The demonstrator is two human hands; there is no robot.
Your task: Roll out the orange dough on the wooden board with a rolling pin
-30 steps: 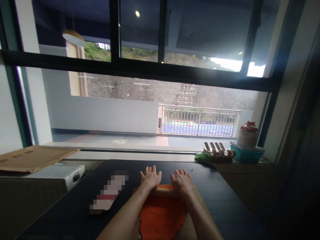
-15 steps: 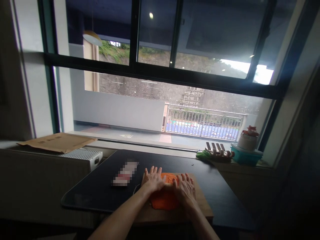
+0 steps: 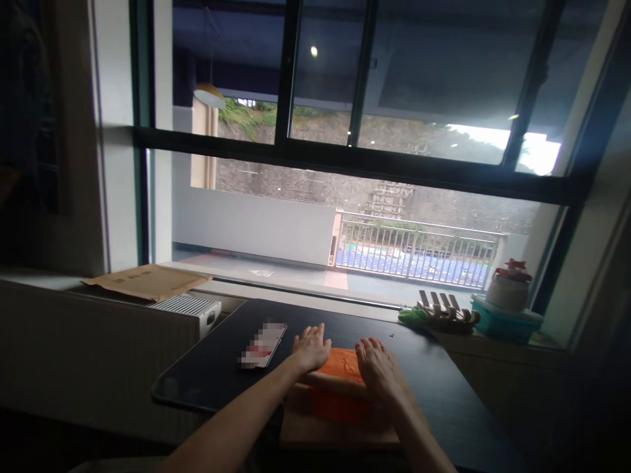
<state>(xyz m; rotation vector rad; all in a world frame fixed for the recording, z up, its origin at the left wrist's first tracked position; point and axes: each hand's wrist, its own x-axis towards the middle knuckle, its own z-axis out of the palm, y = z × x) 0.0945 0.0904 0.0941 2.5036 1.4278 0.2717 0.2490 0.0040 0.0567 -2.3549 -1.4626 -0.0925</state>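
A flattened sheet of orange dough [image 3: 340,406] lies on a wooden board [image 3: 323,433] at the near part of the dark table. Across the dough lies a pale wooden rolling pin [image 3: 341,385]. My left hand [image 3: 312,348] rests over the pin's left end, fingers stretched forward. Over its right end is my right hand [image 3: 375,362], palm down, with its fingers extended too. Neither hand wraps round the pin. Between the hands, the far part of the dough looks uneven. My hands and wrists hide both ends of the pin.
A blurred-out flat item [image 3: 265,345] lies left of the board on the dark table [image 3: 207,368]. Brown paper [image 3: 148,281] covers part of a radiator at left. A rack [image 3: 441,314], green cloth [image 3: 413,316] and teal box [image 3: 505,318] stand on the windowsill.
The view has swung left, so everything sits further right. The rolling pin has come slightly nearer to me over the dough, with both hands on it. My left fingers are less spread.
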